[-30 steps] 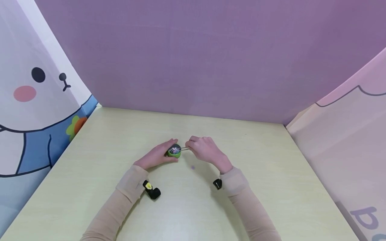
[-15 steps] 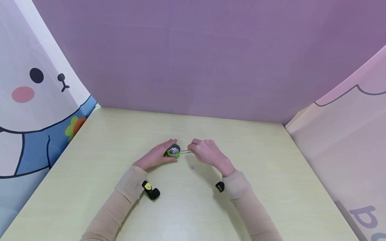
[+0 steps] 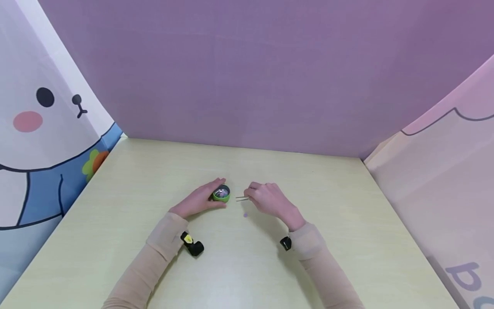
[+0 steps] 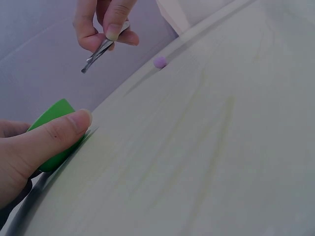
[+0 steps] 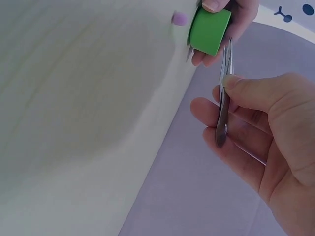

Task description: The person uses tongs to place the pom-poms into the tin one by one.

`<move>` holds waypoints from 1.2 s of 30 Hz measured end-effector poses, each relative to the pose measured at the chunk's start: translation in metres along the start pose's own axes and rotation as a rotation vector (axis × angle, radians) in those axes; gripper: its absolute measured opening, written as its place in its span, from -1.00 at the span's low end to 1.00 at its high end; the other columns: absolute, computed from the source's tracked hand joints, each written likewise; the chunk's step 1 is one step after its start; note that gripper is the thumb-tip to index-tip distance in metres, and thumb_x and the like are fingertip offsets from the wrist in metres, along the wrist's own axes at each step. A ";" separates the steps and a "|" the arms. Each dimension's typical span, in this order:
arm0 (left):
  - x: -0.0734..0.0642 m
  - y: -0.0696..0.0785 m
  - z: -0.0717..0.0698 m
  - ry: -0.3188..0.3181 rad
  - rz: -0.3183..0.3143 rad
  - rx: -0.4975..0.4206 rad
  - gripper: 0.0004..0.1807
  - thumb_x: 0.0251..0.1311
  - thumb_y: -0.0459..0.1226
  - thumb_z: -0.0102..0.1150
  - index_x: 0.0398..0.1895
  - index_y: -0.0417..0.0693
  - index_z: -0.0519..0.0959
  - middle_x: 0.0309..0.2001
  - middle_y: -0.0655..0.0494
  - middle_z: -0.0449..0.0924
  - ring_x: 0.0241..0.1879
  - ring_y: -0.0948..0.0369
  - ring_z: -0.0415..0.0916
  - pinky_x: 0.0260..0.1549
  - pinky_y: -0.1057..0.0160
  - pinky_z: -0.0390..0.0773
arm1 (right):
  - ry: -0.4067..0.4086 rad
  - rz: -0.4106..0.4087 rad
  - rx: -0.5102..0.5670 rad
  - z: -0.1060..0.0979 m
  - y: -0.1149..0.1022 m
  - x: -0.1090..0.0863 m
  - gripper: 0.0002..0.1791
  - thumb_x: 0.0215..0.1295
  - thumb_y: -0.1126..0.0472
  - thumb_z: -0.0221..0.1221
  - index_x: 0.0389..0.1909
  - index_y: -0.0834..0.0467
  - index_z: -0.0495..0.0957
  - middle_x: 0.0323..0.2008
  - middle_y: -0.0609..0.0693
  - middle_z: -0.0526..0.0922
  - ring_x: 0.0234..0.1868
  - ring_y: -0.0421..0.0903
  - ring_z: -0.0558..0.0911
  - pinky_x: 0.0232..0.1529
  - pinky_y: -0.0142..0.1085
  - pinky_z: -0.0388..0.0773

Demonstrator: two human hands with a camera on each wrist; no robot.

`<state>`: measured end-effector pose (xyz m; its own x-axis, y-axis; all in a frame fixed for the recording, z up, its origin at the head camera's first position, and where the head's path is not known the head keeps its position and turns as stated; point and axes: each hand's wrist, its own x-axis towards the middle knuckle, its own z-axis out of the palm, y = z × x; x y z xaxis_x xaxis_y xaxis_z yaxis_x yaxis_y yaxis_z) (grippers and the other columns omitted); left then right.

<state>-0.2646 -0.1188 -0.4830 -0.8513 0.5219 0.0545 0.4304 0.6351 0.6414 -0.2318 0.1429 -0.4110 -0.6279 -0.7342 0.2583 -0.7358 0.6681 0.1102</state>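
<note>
A small green cup (image 3: pixel 221 198) with a shiny metallic inside stands on the table in the head view. My left hand (image 3: pixel 198 199) holds it, thumb and fingers round its sides. Just right of the cup, my right hand (image 3: pixel 269 200) pinches silver tweezers (image 5: pixel 224 115) above the table. Their tips point toward the cup and are slightly apart, with nothing visible between them. A small purple ball (image 3: pixel 245 215) lies on the table, nearer the person than the tweezers. The bottom of the cup's inside is too small to make out.
The pale wooden table (image 3: pixel 239 266) runs back to a purple cloth wall (image 3: pixel 239 77). A cartoon-printed curtain (image 3: pixel 46 141) borders the left side, and a pale pink curtain (image 3: pixel 432 171) the right. Black wrist cameras hang from both sleeves.
The right hand has drawn the tweezers away from the cup's mouth, to the right and slightly toward the person. My left hand keeps hold of the cup; the purple ball stays put.
</note>
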 end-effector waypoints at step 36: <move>-0.003 0.003 -0.004 -0.022 -0.028 -0.011 0.02 0.16 0.08 0.34 0.58 -0.02 0.04 0.58 -0.11 0.02 0.55 -0.08 0.05 0.52 -0.10 0.17 | -0.028 0.017 0.022 0.004 -0.003 -0.036 -0.92 0.31 0.26 0.24 -0.33 0.03 0.69 -0.39 -0.11 0.67 -0.60 -0.23 0.50 -0.65 -0.45 0.40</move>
<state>-0.2618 -0.1214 -0.4782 -0.8563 0.5161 0.0198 0.4030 0.6435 0.6508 -0.2083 0.1672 -0.4245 -0.6468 -0.7260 0.2334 -0.7302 0.6779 0.0851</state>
